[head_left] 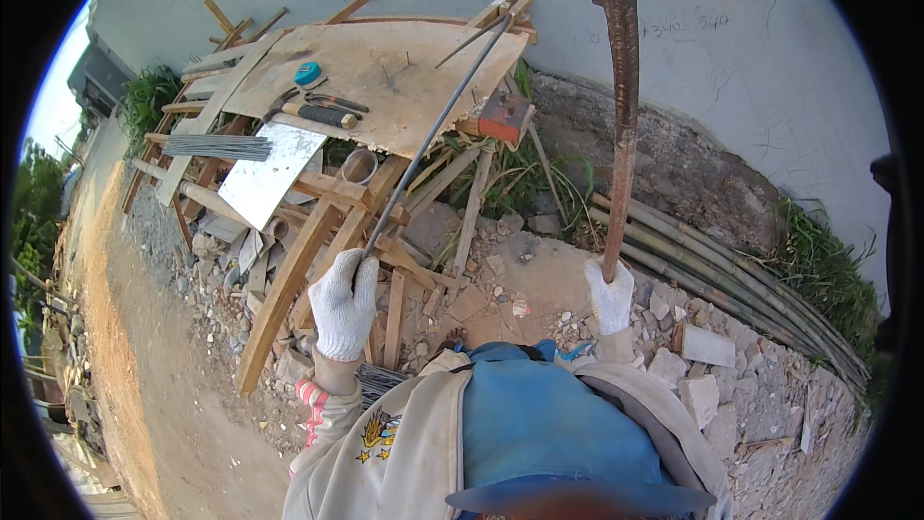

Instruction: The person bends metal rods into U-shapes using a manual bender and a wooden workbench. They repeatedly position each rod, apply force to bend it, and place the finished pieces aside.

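Note:
My left hand [344,306], in a white knit glove, is closed round the lower end of a thin steel rod [438,125]. The rod slants up and right over the workbench [375,63]; near its far end a short length appears to fold back sharply. My right hand [608,300], gloved the same way, grips the bottom of a long rusty bending bar [626,106]. That bar stands nearly upright, its notched, hooked head raised in front of the wall. On the bench lie a hammer [322,116], a pincer-like tool [332,101] and a turquoise tape measure [307,73].
A bundle of short grey rods [217,146] and a white sheet [274,169] lie on the bench's left. A red block [503,116] sits at its right corner. Bamboo poles [722,265] lie along the wall [751,87]. Rubble [698,395] covers the ground.

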Motion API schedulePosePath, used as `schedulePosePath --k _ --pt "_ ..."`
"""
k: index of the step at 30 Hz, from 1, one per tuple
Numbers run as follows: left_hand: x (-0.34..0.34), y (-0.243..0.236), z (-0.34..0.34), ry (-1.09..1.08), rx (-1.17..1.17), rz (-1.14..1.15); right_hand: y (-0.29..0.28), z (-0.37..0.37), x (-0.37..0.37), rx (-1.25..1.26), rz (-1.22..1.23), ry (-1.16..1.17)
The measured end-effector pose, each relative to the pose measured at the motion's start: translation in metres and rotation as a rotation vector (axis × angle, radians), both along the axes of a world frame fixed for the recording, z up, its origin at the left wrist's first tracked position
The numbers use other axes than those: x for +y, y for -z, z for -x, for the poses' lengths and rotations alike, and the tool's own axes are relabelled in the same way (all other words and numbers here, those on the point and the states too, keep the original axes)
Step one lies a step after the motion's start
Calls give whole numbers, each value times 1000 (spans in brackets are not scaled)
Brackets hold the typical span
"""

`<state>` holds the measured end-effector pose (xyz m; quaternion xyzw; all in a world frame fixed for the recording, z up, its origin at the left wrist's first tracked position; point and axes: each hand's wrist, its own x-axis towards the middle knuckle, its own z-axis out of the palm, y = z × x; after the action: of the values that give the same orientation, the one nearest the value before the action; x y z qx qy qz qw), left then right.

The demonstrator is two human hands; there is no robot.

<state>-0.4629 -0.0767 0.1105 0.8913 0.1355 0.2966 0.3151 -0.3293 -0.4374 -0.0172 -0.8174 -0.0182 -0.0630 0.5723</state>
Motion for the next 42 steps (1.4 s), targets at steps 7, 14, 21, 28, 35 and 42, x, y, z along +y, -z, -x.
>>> schedulePosePath --k 7,14,21,28,35,42 --pt "25 -39 69 -223 -172 -352 -53 -73 -12 -156 -178 -78" --pt "35 -45 98 -229 -197 -67 -95 -138 -13 -367 -43 -138" --pt "38 -28 85 -169 -24 348 -77 -166 -23 -130 -59 -242" --pt "48 44 -5 -134 173 109 -45 -135 -59 -155 355 34" --pt "81 85 -94 12 262 -81 -50 -130 -69 -109 704 170" --pt "90 85 -105 80 356 21 -54 -132 -74 -41 729 197"
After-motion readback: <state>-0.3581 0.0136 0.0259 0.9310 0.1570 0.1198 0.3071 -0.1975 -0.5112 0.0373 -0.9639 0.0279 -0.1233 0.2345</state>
